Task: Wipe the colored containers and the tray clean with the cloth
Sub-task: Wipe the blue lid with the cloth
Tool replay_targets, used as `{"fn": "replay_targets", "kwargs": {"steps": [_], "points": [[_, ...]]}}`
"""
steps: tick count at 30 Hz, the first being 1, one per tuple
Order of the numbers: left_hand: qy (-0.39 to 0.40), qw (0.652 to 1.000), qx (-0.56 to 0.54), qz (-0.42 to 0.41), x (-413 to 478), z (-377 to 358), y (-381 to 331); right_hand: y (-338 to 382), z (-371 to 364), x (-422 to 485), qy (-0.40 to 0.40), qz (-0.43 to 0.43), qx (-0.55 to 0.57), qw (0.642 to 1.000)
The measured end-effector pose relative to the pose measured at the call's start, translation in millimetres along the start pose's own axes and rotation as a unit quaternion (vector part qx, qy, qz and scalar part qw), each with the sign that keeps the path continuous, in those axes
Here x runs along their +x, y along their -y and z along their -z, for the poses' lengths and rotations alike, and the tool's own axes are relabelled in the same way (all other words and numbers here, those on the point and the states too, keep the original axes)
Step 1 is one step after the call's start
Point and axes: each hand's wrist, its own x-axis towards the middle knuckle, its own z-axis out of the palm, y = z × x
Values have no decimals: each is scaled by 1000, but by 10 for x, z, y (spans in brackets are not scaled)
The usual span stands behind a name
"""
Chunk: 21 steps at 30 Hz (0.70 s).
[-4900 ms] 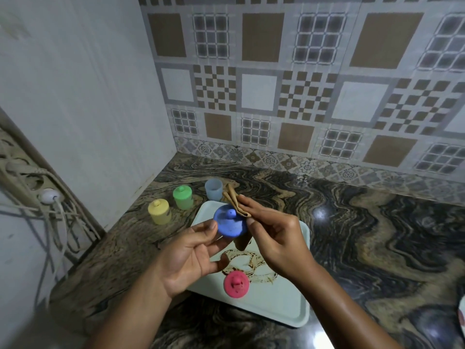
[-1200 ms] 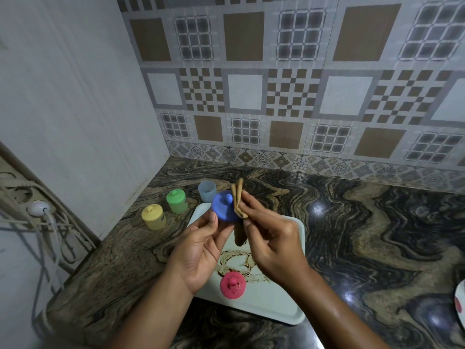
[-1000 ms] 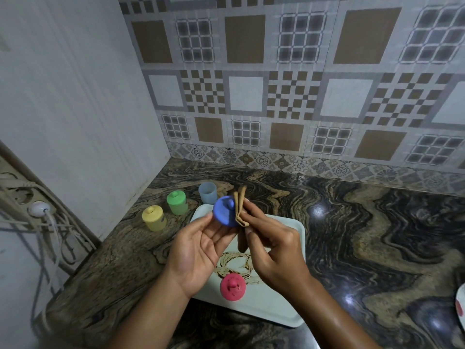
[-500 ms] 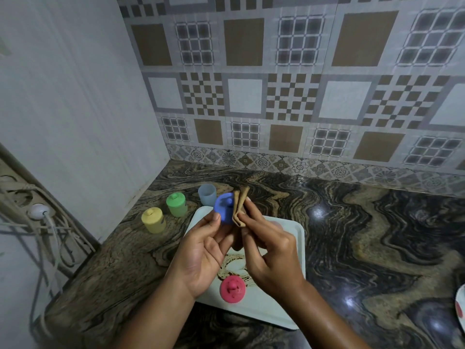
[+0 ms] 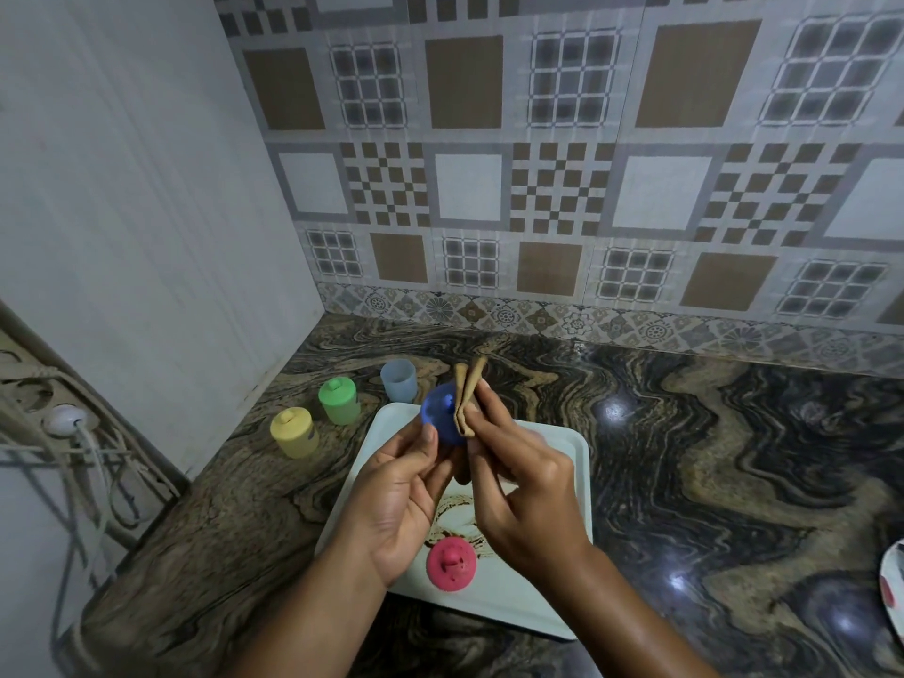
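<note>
- The left hand [image 5: 396,496] grips the blue lid [image 5: 440,417] by its lower edge between thumb and fingertips. It holds the lid raised above the far end of the tray [image 5: 562,435].
- The right hand [image 5: 523,486] pinches the folded cloth [image 5: 465,401] between thumb and fingers and presses the fold against the right side of the lid.
- The lid appears to be thin moulded plastic: light, stiff and smooth. It is likely to slip or turn under wiping pressure.
- Recommended hold: the rim, at opposed points, with the knob face left free for the cloth.
- The cloth is soft and limp. Its two loose ends stand up above the fingers. A short pinch close to the fold keeps it firm enough to rub with.
- The pink lid [image 5: 451,564] sits on the near end of the tray, next to a brown stain [image 5: 457,511]. Whether a container stands under it cannot be told.
- The tray lies flat on the counter [image 5: 709,482]. It is wide and shallow, and it probably slides when wiped unless one hand steadies an edge.
- The yellow container [image 5: 293,433], the green container [image 5: 338,400] and the open pale blue cup [image 5: 398,381] stand upright on the counter, left of and behind the tray. They are small and light, so they tip easily; the body is the part to hold.
</note>
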Motion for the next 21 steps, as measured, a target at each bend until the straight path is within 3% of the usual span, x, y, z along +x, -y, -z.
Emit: {"fn": "replay_targets", "kwargs": {"steps": [10,21], "points": [[1,999,15,48,-25,30,-82,-71,104,2,11,-61,46,997],[12,999,20,47,-68,54,-92,-68,74,-121,29,11,16,999]]}}
